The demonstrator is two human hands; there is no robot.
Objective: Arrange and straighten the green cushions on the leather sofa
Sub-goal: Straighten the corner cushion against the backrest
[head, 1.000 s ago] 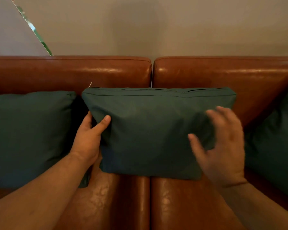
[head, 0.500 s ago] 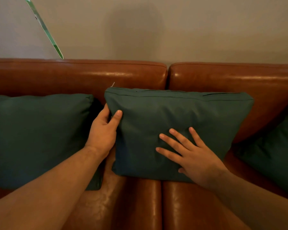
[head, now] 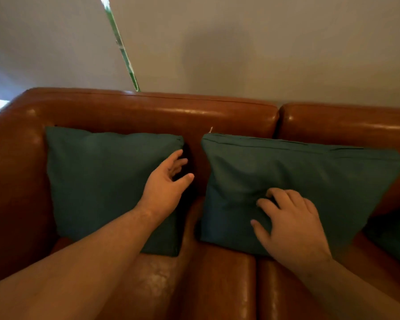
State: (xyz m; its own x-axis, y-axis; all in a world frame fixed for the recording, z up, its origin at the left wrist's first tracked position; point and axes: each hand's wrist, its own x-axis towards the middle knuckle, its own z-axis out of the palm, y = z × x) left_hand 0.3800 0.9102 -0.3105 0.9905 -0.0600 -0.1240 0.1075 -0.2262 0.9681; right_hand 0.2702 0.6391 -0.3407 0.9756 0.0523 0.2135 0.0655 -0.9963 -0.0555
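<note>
Two dark green cushions lean upright against the back of a brown leather sofa (head: 148, 109). The left cushion (head: 97, 181) stands in the sofa's left corner. The middle cushion (head: 310, 172) has its zip seam along the top. My left hand (head: 166, 183) hovers open in the gap between them, fingers spread at the left cushion's right edge. My right hand (head: 286, 220) presses flat on the front of the middle cushion, fingers slightly curled into the fabric. A third green cushion (head: 395, 236) shows only partly at the right edge.
A plain grey wall (head: 240, 54) rises behind the sofa. A thin green and white strip (head: 123, 47) slants down the wall to the backrest. The sofa's left arm (head: 12, 181) closes off the left side. Bare seat leather (head: 217, 285) lies in front.
My left hand has let go of the middle cushion's left edge and opened toward the left cushion. My right hand stayed on the middle cushion, fingers curling. The view swung left.
</note>
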